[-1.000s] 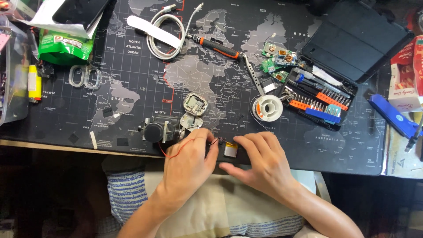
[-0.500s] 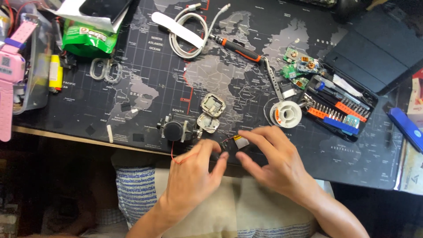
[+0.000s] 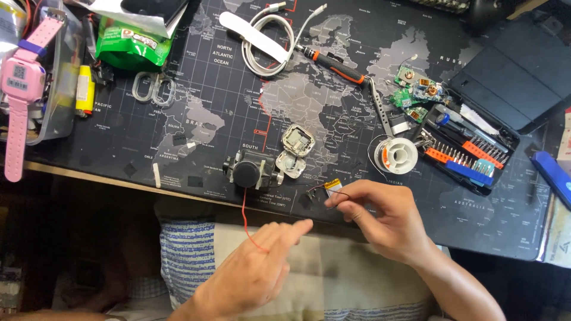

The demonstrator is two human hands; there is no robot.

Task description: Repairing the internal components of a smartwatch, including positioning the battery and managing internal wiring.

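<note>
Left hand (image 3: 253,270) hovers off the near edge of the worktop (image 3: 178,137), fingers loosely extended and holding nothing; a thin red wire (image 3: 245,217) passes just beside the forefinger and runs up to the small black motor (image 3: 250,168) beyond the fingertips. Right hand (image 3: 380,220): thumb and forefinger pinched narrow on fine dark leads, with the small flat battery (image 3: 334,186) just beyond those fingertips, lying at the worktop edge.

Risk, as judged: a tug on the leads could tear them from the battery or pull it off the edge; the left hand could snag the red wire and drag the motor.

The battery appears silver with a yellow end, thin, undamaged.
</note>
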